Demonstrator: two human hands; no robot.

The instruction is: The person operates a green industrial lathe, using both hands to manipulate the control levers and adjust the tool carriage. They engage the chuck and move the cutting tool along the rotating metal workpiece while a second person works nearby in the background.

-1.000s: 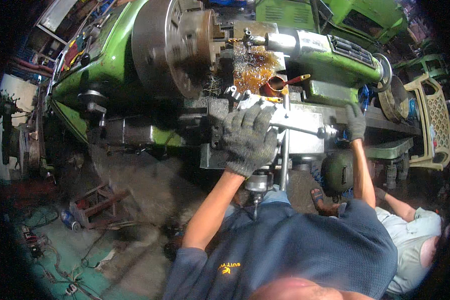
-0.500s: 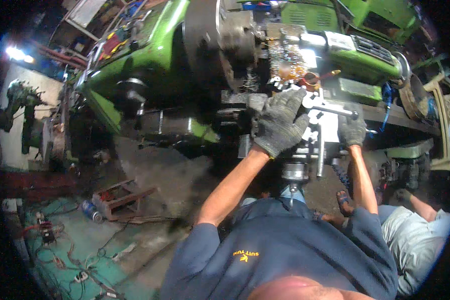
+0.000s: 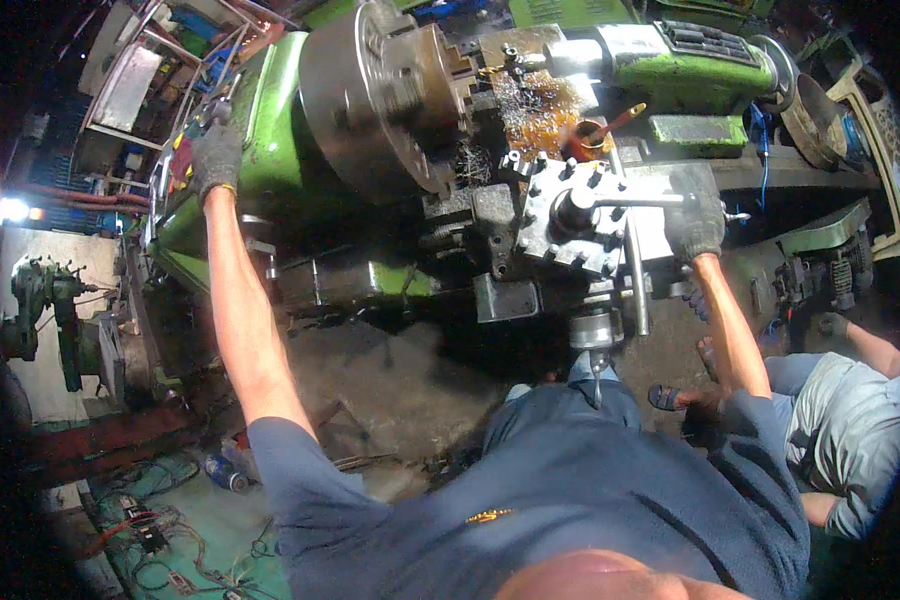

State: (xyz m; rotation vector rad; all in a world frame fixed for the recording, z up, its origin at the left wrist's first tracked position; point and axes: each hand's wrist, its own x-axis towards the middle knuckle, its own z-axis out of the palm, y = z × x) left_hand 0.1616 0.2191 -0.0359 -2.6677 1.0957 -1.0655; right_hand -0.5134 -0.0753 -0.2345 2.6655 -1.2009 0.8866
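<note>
A green lathe spans the upper view, with a large grey chuck (image 3: 345,105) left of the middle. My left hand (image 3: 216,158), in a dark grey work glove, reaches far left over the green headstock (image 3: 275,120). It is beside red and yellow things there; its fingers are blurred, and I cannot tell whether they hold anything. My right hand (image 3: 696,222), in a matching glove, is closed on the end of the tool post lever (image 3: 635,200). That lever comes off the square, bolted tool post (image 3: 570,215). A steel bar handle (image 3: 637,285) slants down just left of this hand.
A reddish pot (image 3: 582,142) with a brush (image 3: 620,122) stands behind the tool post, near metal chips (image 3: 540,105). The tailstock (image 3: 675,65) is at the upper right. Another person (image 3: 850,420) sits low at right. Cables (image 3: 170,545) lie on the floor at lower left.
My left hand has left the tool post and swung far left to the headstock, uncovering the post. My right hand stays by the lever. The view has shifted slightly.
</note>
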